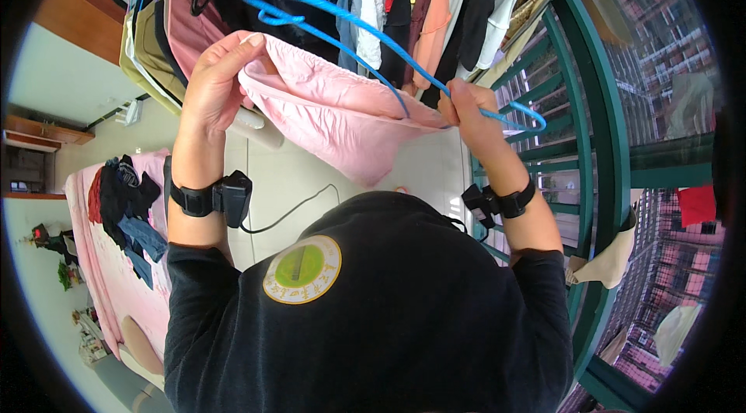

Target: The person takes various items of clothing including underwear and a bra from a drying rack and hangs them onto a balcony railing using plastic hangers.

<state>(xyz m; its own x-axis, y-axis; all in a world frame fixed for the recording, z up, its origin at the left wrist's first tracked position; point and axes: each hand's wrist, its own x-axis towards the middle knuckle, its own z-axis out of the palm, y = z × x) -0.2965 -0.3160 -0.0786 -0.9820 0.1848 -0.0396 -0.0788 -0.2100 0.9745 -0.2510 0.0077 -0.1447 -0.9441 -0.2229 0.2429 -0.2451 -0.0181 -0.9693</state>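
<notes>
A light pink garment with a gathered elastic edge, seemingly underwear (332,127), is stretched between my two hands in front of my chest. My left hand (218,78) pinches its upper left corner between thumb and fingers. At the other end, my right hand (473,110) grips a blue hanger (349,16) together with the garment's right corner. One arm of the hanger dips into the garment's opening, while its other end loops up to the left above my left hand. The hanger's hook sticks out to the right of my right hand.
Many clothes (428,16) hang close ahead, with more on hangers (148,34) at the left. Green window frames with bars (606,121) stand on my right. A pink-covered bed (134,308) bearing dark clothes (128,203) lies to the left. A cable (297,212) hangs by my left forearm.
</notes>
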